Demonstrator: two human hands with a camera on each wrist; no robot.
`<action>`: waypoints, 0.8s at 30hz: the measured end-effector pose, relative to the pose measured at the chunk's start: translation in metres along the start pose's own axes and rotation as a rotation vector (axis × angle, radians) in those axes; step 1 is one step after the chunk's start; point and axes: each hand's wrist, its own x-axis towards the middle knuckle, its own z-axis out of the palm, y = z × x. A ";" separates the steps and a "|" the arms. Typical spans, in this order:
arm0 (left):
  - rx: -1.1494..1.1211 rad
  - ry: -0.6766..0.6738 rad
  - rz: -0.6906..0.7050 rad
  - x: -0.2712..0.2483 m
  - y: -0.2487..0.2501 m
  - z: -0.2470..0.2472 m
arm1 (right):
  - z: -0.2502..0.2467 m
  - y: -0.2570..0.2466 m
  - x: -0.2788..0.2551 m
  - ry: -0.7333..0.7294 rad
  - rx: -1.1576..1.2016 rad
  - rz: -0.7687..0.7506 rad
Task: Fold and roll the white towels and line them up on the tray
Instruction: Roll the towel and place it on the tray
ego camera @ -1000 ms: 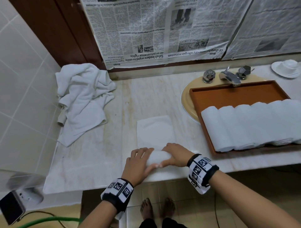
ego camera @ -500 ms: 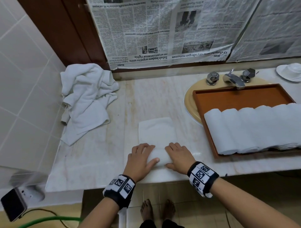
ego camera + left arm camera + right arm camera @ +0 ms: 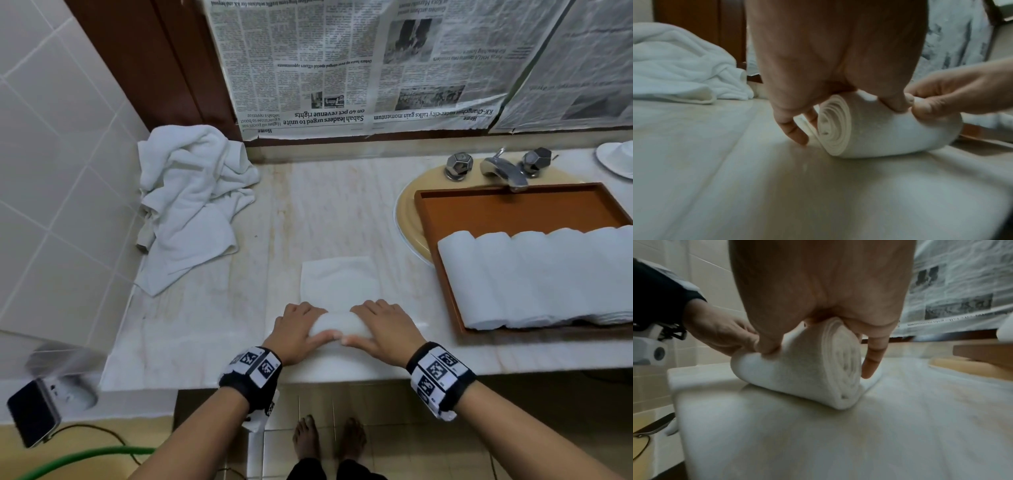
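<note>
Both hands curl over the half-rolled towel [image 3: 337,325] at the table's [image 3: 212,329] near edge: left hand [image 3: 296,334], right hand [image 3: 383,330], thumbs behind keeping the coil tight. Unrolled tail lies flat ahead; 5 rolls visible on the tray [image 3: 513,209].

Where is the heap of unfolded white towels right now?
In the head view, the heap of unfolded towels lies at the counter's far left, against the tiled wall, left of both hands.

Pale marble counter [image 3: 335,219] bears a crumpled white towel heap [image 3: 191,202], a part-rolled white towel [image 3: 339,284] and a white saucer [image 3: 616,161].
</note>
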 end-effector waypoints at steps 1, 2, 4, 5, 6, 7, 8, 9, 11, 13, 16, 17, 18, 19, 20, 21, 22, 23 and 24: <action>-0.062 0.005 0.003 0.002 -0.002 -0.002 | -0.001 0.002 0.004 -0.026 0.045 0.014; -0.109 0.024 0.011 0.004 -0.005 -0.003 | -0.004 0.004 0.009 -0.054 0.110 0.023; -0.125 0.085 0.053 0.003 -0.003 -0.002 | -0.009 0.010 0.014 -0.087 0.267 0.007; -0.098 0.118 0.083 0.001 -0.001 -0.002 | -0.012 0.013 0.015 -0.102 0.341 -0.009; -0.070 0.138 0.107 0.000 0.001 -0.001 | -0.014 0.015 0.015 -0.121 0.398 -0.019; -0.049 0.138 0.117 -0.001 0.003 -0.001 | -0.014 0.017 0.015 -0.140 0.438 -0.016; -0.037 0.125 0.117 -0.002 0.003 0.001 | -0.015 0.018 0.015 -0.153 0.468 -0.004; -0.029 0.113 0.110 -0.004 0.004 0.002 | -0.015 0.018 0.014 -0.156 0.481 0.013; -0.018 0.108 0.080 -0.003 0.005 0.003 | -0.015 0.012 0.011 -0.137 0.395 0.031; -0.010 0.078 0.053 0.001 0.005 0.005 | -0.008 0.004 0.007 -0.036 0.109 0.046; -0.116 0.086 0.057 0.009 0.002 0.007 | 0.009 -0.015 -0.001 0.116 -0.124 0.004; -0.164 0.092 0.062 0.010 0.002 0.007 | 0.014 -0.019 -0.003 0.135 -0.140 0.015; -0.195 0.098 0.069 0.011 0.002 0.007 | 0.017 -0.019 -0.004 0.143 -0.149 0.022; -0.210 0.112 0.068 0.010 0.002 0.009 | 0.017 -0.017 -0.003 0.102 -0.128 0.026; -0.209 0.133 0.060 0.008 0.002 0.010 | 0.014 -0.014 0.000 0.090 -0.110 0.005; -0.205 0.161 0.057 0.004 0.003 0.010 | 0.009 -0.010 0.003 0.067 -0.077 -0.003; -0.195 0.180 0.058 -0.001 0.002 0.011 | 0.003 -0.005 0.007 0.014 -0.015 0.002; -0.165 0.199 0.074 -0.005 0.003 0.012 | -0.003 0.000 0.011 -0.035 0.069 0.008; -0.128 0.225 0.093 -0.008 0.003 0.013 | -0.008 0.003 0.014 -0.068 0.158 0.011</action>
